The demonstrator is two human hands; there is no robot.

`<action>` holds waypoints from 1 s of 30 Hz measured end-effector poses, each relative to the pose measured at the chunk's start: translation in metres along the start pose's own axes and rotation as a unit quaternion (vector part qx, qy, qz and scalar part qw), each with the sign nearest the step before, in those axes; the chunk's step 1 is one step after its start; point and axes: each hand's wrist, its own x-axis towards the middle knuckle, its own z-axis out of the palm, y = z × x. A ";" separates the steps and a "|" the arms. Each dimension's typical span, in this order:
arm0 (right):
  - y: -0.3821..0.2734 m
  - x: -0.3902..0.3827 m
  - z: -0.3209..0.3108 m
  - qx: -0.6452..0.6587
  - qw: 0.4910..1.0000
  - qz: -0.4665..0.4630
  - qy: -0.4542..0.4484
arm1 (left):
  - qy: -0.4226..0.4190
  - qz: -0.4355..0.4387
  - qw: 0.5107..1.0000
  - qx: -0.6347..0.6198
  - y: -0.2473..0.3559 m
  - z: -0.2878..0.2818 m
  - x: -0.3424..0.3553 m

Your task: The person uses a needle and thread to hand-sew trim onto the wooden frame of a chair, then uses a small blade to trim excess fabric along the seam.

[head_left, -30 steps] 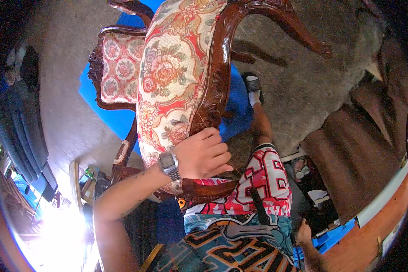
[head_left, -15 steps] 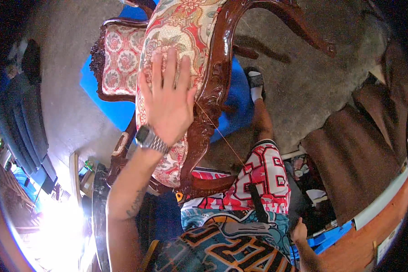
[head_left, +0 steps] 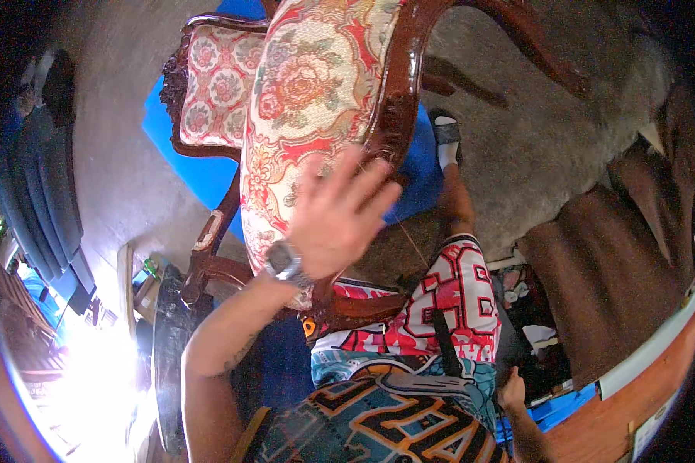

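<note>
My left hand, motion-blurred, is spread open over the floral upholstered seat near its carved wooden frame; whether it touches cannot be told. The chair lies tipped against my lap, with a smaller floral back panel beyond the seat. A thin brown thread runs from near that hand down toward my patterned shorts. My right hand is low at my right side, fingers curled beside a dark area; what it holds, if anything, cannot be made out.
A blue mat lies under the chair on the concrete floor. Dark folded fabric is at the left, brown sheeting at the right above a wooden board. Bright light glares at lower left. My sandaled foot rests beyond the chair.
My left hand went from the seat's near edge upward onto the fabric with fingers spread, then shifted right and down toward the frame. The chair sits slightly higher and farther right in view.
</note>
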 end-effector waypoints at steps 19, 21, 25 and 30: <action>-0.093 0.033 -0.103 0.360 0.925 -0.071 0.098 | -0.123 -0.235 0.963 0.042 -0.011 -0.046 0.024; -0.098 0.038 -0.108 0.364 0.924 -0.072 0.095 | -0.132 -0.242 0.960 0.040 -0.015 -0.049 0.026; -0.066 0.062 -0.073 0.347 0.921 -0.089 0.153 | -0.184 -0.270 0.943 0.060 -0.010 -0.054 0.037; -0.069 0.068 -0.080 0.391 0.909 -0.094 0.111 | -0.205 -0.280 0.933 0.098 -0.011 -0.055 0.030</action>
